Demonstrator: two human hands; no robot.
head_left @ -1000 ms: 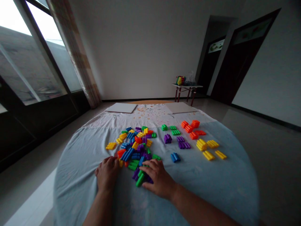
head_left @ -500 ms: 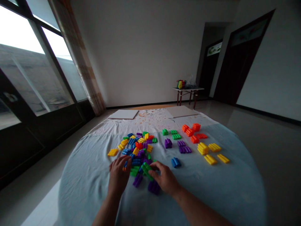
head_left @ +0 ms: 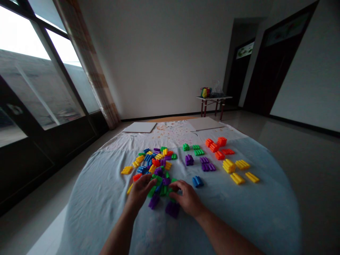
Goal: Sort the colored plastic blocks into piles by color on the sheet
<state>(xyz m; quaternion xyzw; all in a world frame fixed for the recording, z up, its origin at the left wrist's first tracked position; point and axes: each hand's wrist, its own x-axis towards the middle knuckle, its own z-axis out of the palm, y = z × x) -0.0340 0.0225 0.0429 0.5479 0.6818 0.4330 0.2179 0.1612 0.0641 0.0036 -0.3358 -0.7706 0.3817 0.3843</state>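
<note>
A loose pile of coloured plastic building blocks lies in front of me, blue, purple, green, yellow and red. My left hand is at the pile's near left side, its thumb and fingers closed at the edge of a green block. Across from it, my right hand has thumb and forefinger curled around another green block, partly hidden by the fingers. Between and below the hands lie a purple block and a darker purple block. A red block shows beside the left hand.
Right of the pile, blocks lie grouped by colour: green, purple, orange-red, yellow and one blue block. Two flat boards rest at the far end of the cloth-covered table.
My left hand has moved right and nearer, uncovering a red block and a yellow block. My right hand stays nearly in place, and the green block at its fingertips has shifted.
</note>
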